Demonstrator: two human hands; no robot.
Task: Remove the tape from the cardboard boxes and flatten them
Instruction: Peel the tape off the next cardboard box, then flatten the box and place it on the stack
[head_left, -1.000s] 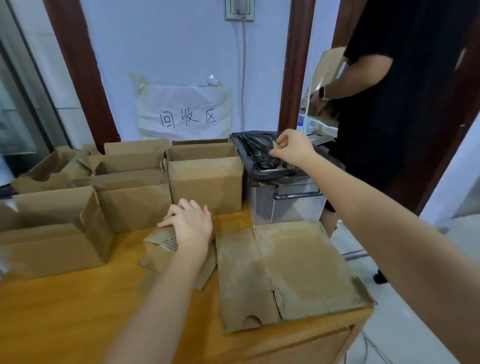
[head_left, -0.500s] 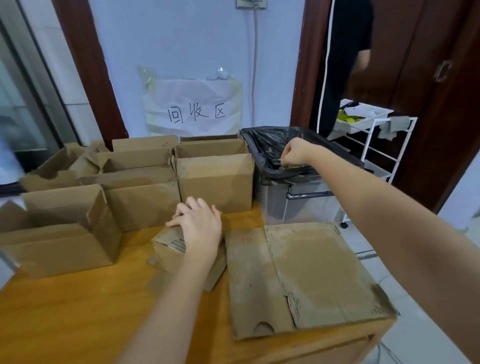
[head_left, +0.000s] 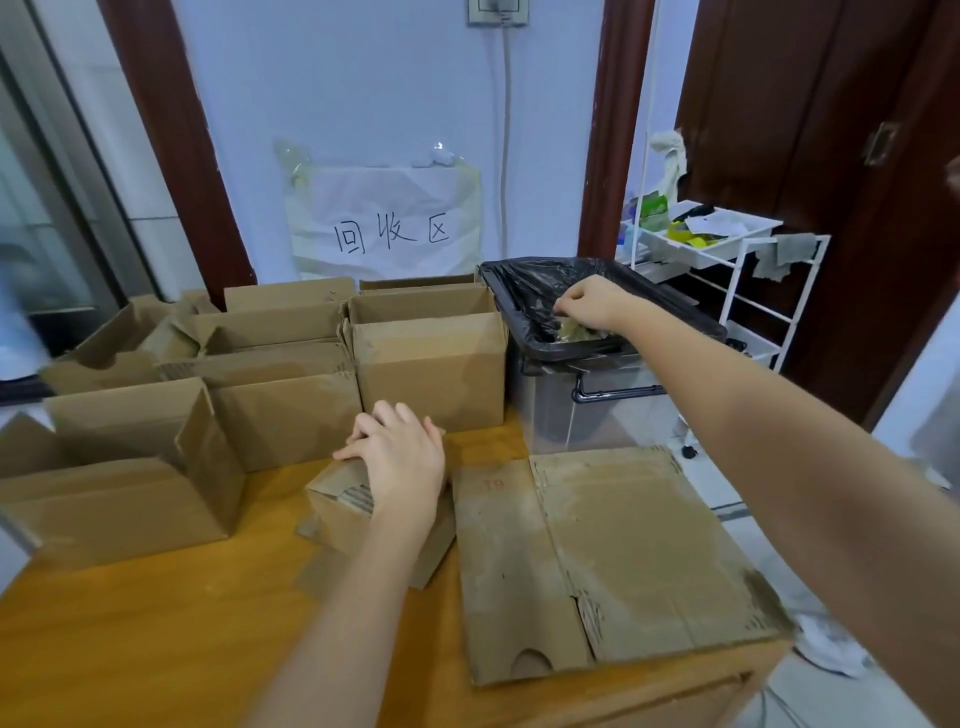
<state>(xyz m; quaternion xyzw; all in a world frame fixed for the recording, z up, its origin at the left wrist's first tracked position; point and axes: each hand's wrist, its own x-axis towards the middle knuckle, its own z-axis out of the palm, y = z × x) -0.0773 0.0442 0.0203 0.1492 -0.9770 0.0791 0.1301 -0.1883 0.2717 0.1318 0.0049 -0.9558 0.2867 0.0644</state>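
The right hand (head_left: 589, 304), fingers curled around crumpled tape (head_left: 571, 328), hangs over the bin (head_left: 613, 353) (disposal step); the left hand (head_left: 400, 460) rests flat on the small box (head_left: 337, 501) on the counter (head_left: 156, 649). Next, I judge: drop the tape, then flatten that box.
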